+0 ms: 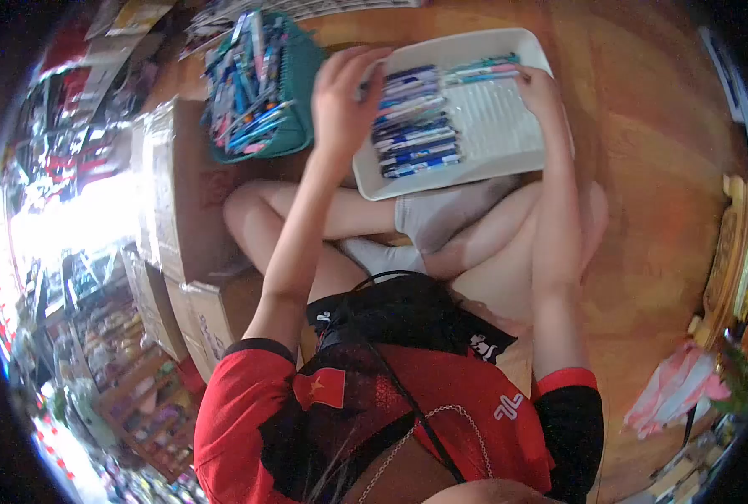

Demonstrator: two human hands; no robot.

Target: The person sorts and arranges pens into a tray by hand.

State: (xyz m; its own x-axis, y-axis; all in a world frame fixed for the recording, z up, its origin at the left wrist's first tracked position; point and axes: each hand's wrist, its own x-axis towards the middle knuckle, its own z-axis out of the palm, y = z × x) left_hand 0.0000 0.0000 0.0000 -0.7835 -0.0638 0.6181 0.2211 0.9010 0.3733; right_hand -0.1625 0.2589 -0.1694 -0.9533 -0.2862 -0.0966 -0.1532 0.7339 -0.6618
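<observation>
A white tray [496, 126] rests on the floor in front of my crossed legs. Pens [414, 126] lie side by side in its left column, in blue, purple, white and dark colours. At the top of the right column are several teal and pink pens [479, 69]. My right hand [542, 91] pinches the end of a pink pen [500, 73] there. Over the tray's left edge, beside the basket, is my left hand [349, 94], its fingers curled. A small dark bit shows between them, too blurred to name. A teal basket [300, 88] heaped with pens stands to the left.
Cardboard boxes [198, 202] stand left of my legs, below the basket. A white rack-like object [307, 10] lies beyond the basket. On the right are a carved wooden piece [727, 260] and a pink-and-white plastic bag [676, 391] on the wooden floor [643, 168].
</observation>
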